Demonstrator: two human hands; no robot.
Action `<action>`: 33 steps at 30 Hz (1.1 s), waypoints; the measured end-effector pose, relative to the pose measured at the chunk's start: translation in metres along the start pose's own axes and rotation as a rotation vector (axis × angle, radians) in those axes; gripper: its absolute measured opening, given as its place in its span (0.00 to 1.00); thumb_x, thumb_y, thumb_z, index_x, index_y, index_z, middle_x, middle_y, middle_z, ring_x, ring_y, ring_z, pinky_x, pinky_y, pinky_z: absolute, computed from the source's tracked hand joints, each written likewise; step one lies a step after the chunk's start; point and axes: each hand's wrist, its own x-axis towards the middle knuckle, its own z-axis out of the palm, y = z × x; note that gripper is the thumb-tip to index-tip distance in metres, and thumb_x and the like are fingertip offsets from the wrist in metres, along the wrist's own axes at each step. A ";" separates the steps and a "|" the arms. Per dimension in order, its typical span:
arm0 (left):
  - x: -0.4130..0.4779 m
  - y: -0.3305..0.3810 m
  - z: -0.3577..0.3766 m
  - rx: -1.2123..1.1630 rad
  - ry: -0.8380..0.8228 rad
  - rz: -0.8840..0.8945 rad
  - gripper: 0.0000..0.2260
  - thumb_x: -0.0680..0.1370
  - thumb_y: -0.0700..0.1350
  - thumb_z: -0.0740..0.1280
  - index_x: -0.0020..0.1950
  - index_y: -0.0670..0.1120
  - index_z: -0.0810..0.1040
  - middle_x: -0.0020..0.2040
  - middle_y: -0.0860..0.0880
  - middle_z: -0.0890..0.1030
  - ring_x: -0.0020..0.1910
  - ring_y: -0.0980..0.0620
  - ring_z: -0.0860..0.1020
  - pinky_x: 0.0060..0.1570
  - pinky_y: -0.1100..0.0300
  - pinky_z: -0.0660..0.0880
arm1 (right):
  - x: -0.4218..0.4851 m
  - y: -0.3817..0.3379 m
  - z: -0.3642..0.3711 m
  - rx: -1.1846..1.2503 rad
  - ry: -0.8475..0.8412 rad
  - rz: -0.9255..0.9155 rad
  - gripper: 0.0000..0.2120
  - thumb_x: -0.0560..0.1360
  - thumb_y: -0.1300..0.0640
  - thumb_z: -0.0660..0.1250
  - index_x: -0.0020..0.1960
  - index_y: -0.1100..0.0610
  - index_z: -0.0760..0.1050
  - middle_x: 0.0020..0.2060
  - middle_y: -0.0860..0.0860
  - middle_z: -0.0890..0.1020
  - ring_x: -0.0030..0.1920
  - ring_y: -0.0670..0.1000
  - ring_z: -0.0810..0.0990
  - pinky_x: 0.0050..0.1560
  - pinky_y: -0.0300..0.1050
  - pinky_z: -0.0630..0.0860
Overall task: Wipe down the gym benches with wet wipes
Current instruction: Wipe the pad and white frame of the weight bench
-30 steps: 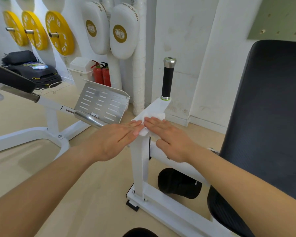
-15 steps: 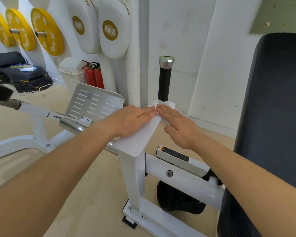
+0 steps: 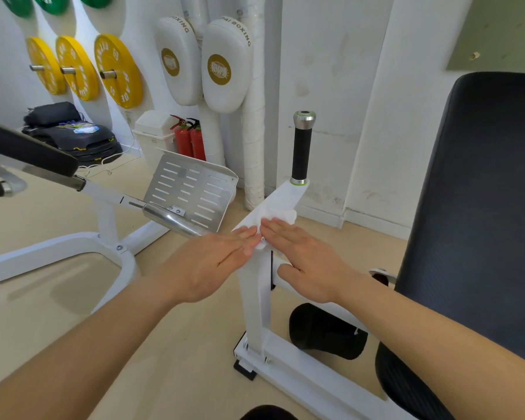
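Note:
A white wet wipe (image 3: pixel 281 214) lies on the sloped top of a white metal bench post (image 3: pixel 256 298). Both hands press it flat with straight fingers. My left hand (image 3: pixel 215 265) comes from the left and its fingertips touch the wipe's near edge. My right hand (image 3: pixel 306 262) comes from the right, fingers on the wipe beside the left fingertips. A black grip handle with a silver cap (image 3: pixel 301 147) stands upright at the post's far end. The black padded backrest (image 3: pixel 482 222) of the bench fills the right side.
Another white bench frame (image 3: pixel 73 247) with a perforated steel footplate (image 3: pixel 191 190) and black pad (image 3: pixel 28 150) stands at left. On the wall hang yellow weight plates (image 3: pixel 117 71) and white boxing pads (image 3: pixel 225 65). Red fire extinguishers (image 3: pixel 190 140) and a white bin (image 3: pixel 152 131) sit by the wall.
Both hands slid the wipe back down the sloped post top toward me, away from the black handle. The view also tilted lower.

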 end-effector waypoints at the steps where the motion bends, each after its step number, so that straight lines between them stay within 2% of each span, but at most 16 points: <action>1: -0.003 0.004 0.001 0.018 0.006 0.003 0.24 0.83 0.63 0.49 0.79 0.58 0.62 0.78 0.64 0.57 0.76 0.71 0.53 0.77 0.66 0.50 | -0.002 -0.003 0.000 -0.008 0.001 0.002 0.43 0.68 0.41 0.40 0.82 0.52 0.49 0.81 0.44 0.48 0.79 0.39 0.42 0.77 0.35 0.39; 3: -0.004 0.010 0.003 0.059 0.074 0.004 0.23 0.83 0.62 0.52 0.77 0.59 0.67 0.77 0.63 0.61 0.75 0.69 0.58 0.76 0.65 0.55 | -0.005 -0.005 -0.002 -0.019 0.009 0.009 0.38 0.72 0.43 0.43 0.82 0.51 0.51 0.81 0.44 0.50 0.79 0.39 0.44 0.75 0.33 0.39; 4: -0.003 0.012 0.004 0.062 0.141 -0.008 0.24 0.81 0.64 0.52 0.74 0.59 0.72 0.75 0.62 0.67 0.74 0.66 0.64 0.74 0.61 0.62 | -0.006 -0.005 -0.002 -0.011 0.026 0.013 0.35 0.75 0.45 0.46 0.82 0.51 0.54 0.81 0.44 0.53 0.79 0.40 0.46 0.74 0.32 0.41; 6: 0.005 0.016 0.003 0.077 0.294 -0.051 0.26 0.76 0.67 0.52 0.63 0.60 0.82 0.64 0.61 0.80 0.61 0.58 0.80 0.60 0.53 0.76 | -0.005 -0.002 -0.004 0.022 0.111 0.016 0.29 0.79 0.44 0.50 0.78 0.50 0.64 0.78 0.44 0.62 0.78 0.41 0.55 0.74 0.32 0.48; 7: 0.012 0.016 0.001 0.096 0.359 -0.062 0.24 0.75 0.67 0.54 0.57 0.59 0.84 0.56 0.60 0.85 0.53 0.55 0.83 0.52 0.52 0.79 | -0.003 0.000 -0.004 0.029 0.170 0.021 0.27 0.80 0.43 0.50 0.75 0.49 0.70 0.76 0.44 0.68 0.76 0.43 0.62 0.73 0.35 0.56; 8: 0.020 0.015 -0.002 0.099 0.396 -0.074 0.21 0.75 0.67 0.57 0.52 0.59 0.86 0.48 0.59 0.86 0.46 0.55 0.83 0.46 0.52 0.79 | 0.000 0.004 -0.005 0.025 0.225 0.036 0.24 0.81 0.43 0.51 0.70 0.48 0.75 0.72 0.44 0.72 0.72 0.45 0.67 0.71 0.40 0.64; 10: 0.036 0.017 -0.008 0.084 0.397 -0.114 0.11 0.74 0.63 0.67 0.44 0.58 0.84 0.41 0.58 0.83 0.40 0.57 0.79 0.43 0.52 0.77 | 0.012 0.012 -0.007 0.011 0.286 0.089 0.17 0.81 0.45 0.57 0.63 0.47 0.79 0.65 0.45 0.75 0.65 0.49 0.72 0.61 0.48 0.74; 12: 0.052 0.019 -0.013 0.070 0.359 -0.139 0.03 0.74 0.55 0.73 0.45 0.58 0.82 0.42 0.58 0.81 0.42 0.57 0.77 0.46 0.54 0.76 | 0.026 0.020 -0.008 0.031 0.323 0.099 0.10 0.81 0.51 0.64 0.59 0.48 0.81 0.59 0.46 0.76 0.58 0.51 0.74 0.55 0.50 0.76; 15: 0.077 0.017 -0.019 -0.021 0.307 -0.157 0.08 0.74 0.49 0.76 0.51 0.58 0.81 0.44 0.59 0.82 0.41 0.60 0.76 0.47 0.59 0.73 | 0.042 0.036 -0.012 0.147 0.364 0.104 0.08 0.79 0.60 0.68 0.55 0.52 0.83 0.51 0.46 0.77 0.49 0.49 0.77 0.51 0.49 0.76; 19: 0.120 0.010 -0.025 -0.049 0.291 -0.156 0.05 0.74 0.46 0.76 0.46 0.58 0.85 0.42 0.59 0.82 0.37 0.62 0.75 0.45 0.61 0.71 | 0.054 0.061 -0.026 0.219 0.440 0.164 0.09 0.76 0.66 0.69 0.51 0.55 0.85 0.48 0.51 0.80 0.45 0.49 0.77 0.52 0.46 0.75; 21: 0.145 0.015 -0.029 -0.154 0.413 -0.128 0.05 0.74 0.44 0.76 0.45 0.55 0.85 0.40 0.59 0.81 0.36 0.65 0.75 0.44 0.64 0.71 | 0.064 0.073 -0.039 0.232 0.599 0.210 0.09 0.75 0.67 0.70 0.49 0.56 0.85 0.45 0.51 0.80 0.42 0.49 0.77 0.51 0.45 0.76; 24: 0.182 0.033 -0.042 -0.368 0.674 -0.107 0.04 0.75 0.40 0.75 0.45 0.49 0.85 0.39 0.58 0.81 0.34 0.68 0.76 0.38 0.74 0.70 | 0.083 0.083 -0.068 0.314 0.885 0.277 0.10 0.74 0.68 0.70 0.46 0.54 0.83 0.44 0.50 0.79 0.41 0.49 0.81 0.48 0.39 0.77; 26: 0.203 0.043 -0.048 -0.414 0.810 -0.097 0.04 0.75 0.39 0.74 0.45 0.48 0.84 0.39 0.58 0.81 0.36 0.70 0.76 0.40 0.77 0.70 | 0.095 0.085 -0.085 0.382 1.020 0.279 0.12 0.74 0.68 0.69 0.45 0.51 0.79 0.43 0.47 0.78 0.42 0.46 0.81 0.48 0.35 0.77; 30: 0.222 0.049 -0.042 -0.476 0.949 -0.113 0.04 0.75 0.39 0.74 0.45 0.47 0.82 0.39 0.59 0.81 0.36 0.68 0.77 0.39 0.76 0.70 | 0.113 0.084 -0.089 0.482 1.120 0.267 0.12 0.74 0.68 0.69 0.44 0.50 0.77 0.44 0.45 0.77 0.43 0.43 0.80 0.48 0.33 0.76; 33: 0.223 0.044 -0.037 -0.457 0.969 -0.148 0.02 0.75 0.43 0.74 0.46 0.50 0.84 0.43 0.56 0.83 0.39 0.63 0.78 0.40 0.75 0.70 | 0.119 0.087 -0.079 0.508 1.104 0.292 0.12 0.75 0.67 0.69 0.44 0.50 0.77 0.45 0.46 0.79 0.44 0.43 0.80 0.49 0.37 0.78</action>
